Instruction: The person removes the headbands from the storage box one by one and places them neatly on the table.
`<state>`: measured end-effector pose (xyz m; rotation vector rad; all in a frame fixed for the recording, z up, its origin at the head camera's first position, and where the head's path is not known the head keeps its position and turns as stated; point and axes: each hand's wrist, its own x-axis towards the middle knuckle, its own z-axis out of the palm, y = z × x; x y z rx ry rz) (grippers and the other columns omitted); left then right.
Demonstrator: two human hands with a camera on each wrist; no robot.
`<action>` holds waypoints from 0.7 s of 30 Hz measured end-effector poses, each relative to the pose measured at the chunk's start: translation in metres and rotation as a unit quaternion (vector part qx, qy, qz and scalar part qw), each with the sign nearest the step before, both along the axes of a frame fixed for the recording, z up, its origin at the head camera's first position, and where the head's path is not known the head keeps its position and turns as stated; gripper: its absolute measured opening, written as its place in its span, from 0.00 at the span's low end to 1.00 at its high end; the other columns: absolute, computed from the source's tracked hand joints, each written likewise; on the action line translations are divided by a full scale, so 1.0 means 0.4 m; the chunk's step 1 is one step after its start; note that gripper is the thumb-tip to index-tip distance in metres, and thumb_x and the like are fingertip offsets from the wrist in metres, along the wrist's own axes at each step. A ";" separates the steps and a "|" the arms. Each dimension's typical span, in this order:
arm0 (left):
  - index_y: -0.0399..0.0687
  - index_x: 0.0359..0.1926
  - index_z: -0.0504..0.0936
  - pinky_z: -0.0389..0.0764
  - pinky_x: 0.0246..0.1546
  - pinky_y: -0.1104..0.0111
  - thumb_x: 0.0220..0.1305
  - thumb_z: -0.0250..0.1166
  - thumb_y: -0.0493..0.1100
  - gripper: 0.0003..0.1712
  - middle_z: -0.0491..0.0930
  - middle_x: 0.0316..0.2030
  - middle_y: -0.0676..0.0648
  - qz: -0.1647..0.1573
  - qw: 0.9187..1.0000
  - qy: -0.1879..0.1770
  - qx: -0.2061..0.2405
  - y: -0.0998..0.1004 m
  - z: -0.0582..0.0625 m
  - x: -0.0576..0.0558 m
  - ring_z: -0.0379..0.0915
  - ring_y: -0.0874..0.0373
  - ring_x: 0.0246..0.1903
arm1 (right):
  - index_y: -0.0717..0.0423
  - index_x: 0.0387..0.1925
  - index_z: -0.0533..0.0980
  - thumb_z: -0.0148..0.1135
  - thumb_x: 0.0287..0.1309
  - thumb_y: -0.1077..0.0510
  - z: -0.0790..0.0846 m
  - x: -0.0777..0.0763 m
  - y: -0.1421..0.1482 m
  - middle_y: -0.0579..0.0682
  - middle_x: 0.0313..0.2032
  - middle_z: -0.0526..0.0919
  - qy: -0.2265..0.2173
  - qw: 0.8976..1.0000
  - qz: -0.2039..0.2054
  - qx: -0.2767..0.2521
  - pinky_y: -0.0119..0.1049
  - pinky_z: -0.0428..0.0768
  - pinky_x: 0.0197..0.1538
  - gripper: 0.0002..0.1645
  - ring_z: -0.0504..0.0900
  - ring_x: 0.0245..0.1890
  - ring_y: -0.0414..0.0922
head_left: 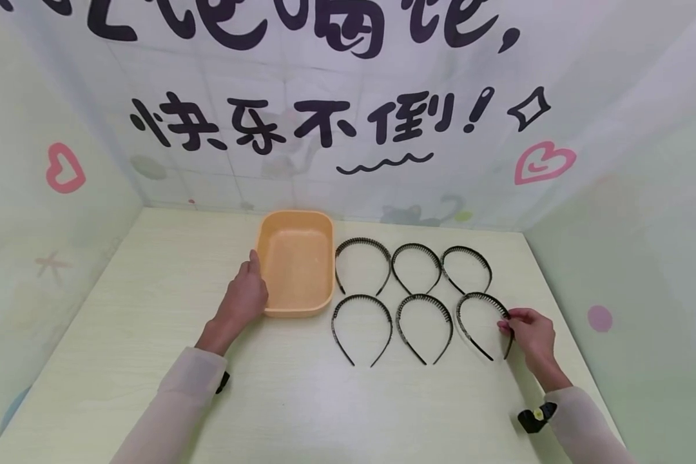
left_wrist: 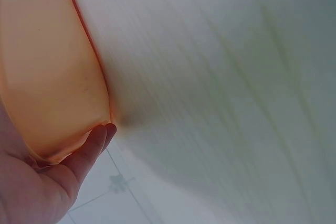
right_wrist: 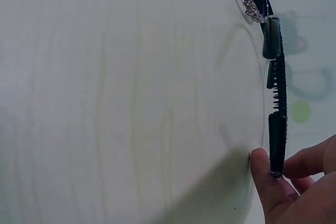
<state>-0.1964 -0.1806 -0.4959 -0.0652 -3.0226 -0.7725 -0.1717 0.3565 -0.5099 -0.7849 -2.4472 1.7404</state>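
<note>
An orange plastic tray (head_left: 298,270) stands at the back of the table, nothing in it. My left hand (head_left: 246,290) grips its left side, thumb up at the rim; in the left wrist view the fingers (left_wrist: 94,148) bend round the tray wall (left_wrist: 52,66). Several black toothed headbands lie in two rows of three right of the tray. At the front row's right end, my right hand (head_left: 530,332) pinches the right arm of a headband (head_left: 466,322) between thumb and fingers. The right wrist view shows the fingertips (right_wrist: 260,161) at this dark headband (right_wrist: 278,135).
Back row: a left headband (head_left: 362,241) beside the tray, a middle one (head_left: 415,246) and a right one (head_left: 466,249). Front row: a left headband (head_left: 362,298) and a middle one (head_left: 423,298). Printed walls (head_left: 348,187) enclose the pale table (head_left: 325,412) at the back and both sides.
</note>
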 end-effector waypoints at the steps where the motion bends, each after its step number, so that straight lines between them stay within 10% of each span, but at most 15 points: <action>1: 0.19 0.73 0.40 0.79 0.42 0.43 0.69 0.45 0.33 0.38 0.64 0.59 0.19 0.001 1.000 -0.001 0.002 -0.001 0.002 0.001 0.75 0.27 0.43 | 0.74 0.52 0.73 0.51 0.62 0.72 -0.002 -0.001 0.000 0.40 0.24 0.80 0.001 1.000 0.000 0.008 0.27 0.84 0.34 0.17 0.84 0.23 0.31; 9: 0.20 0.73 0.41 0.79 0.43 0.43 0.69 0.46 0.33 0.38 0.65 0.59 0.20 0.004 1.000 0.004 0.001 -0.001 -0.008 -0.001 0.76 0.27 0.44 | 0.71 0.47 0.77 0.52 0.61 0.68 -0.011 0.001 -0.007 0.44 0.27 0.82 0.013 0.994 0.013 0.112 0.26 0.82 0.30 0.14 0.80 0.23 0.29; 21: 0.19 0.72 0.41 0.79 0.42 0.43 0.69 0.45 0.33 0.38 0.65 0.58 0.20 -0.002 1.000 0.014 -0.001 -0.004 -0.008 0.001 0.76 0.28 0.43 | 0.62 0.45 0.81 0.52 0.62 0.56 0.007 0.015 -0.002 0.63 0.42 0.84 -0.052 0.954 0.060 0.288 0.37 0.69 0.26 0.18 0.80 0.32 0.52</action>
